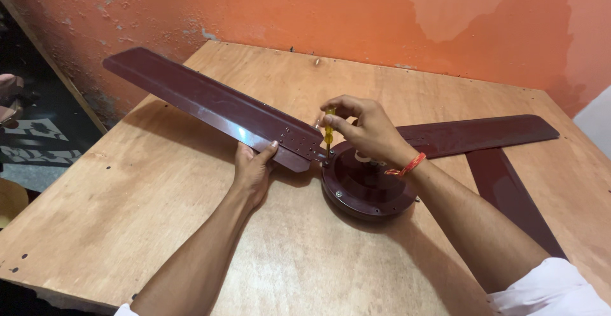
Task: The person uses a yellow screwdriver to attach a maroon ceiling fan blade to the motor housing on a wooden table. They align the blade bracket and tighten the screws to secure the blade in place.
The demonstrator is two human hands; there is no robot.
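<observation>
From the head camera: the right hand (366, 131) grips a yellow-handled screwdriver (328, 134), held upright with its tip down at the joint where the fan blade (210, 103) meets the dark motor housing (366, 185). The left hand (252, 168) clasps the blade's near edge by its perforated end — just left of the screwdriver. Everything rests on the plywood table (127, 208), two more blades (496, 139) lying to the right.

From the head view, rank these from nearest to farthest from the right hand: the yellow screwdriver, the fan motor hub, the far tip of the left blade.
1. Yellow screwdriver: gripped in the right hand.
2. Fan motor hub: just below that hand.
3. Far tip of the left blade: at the table's left rear.
</observation>
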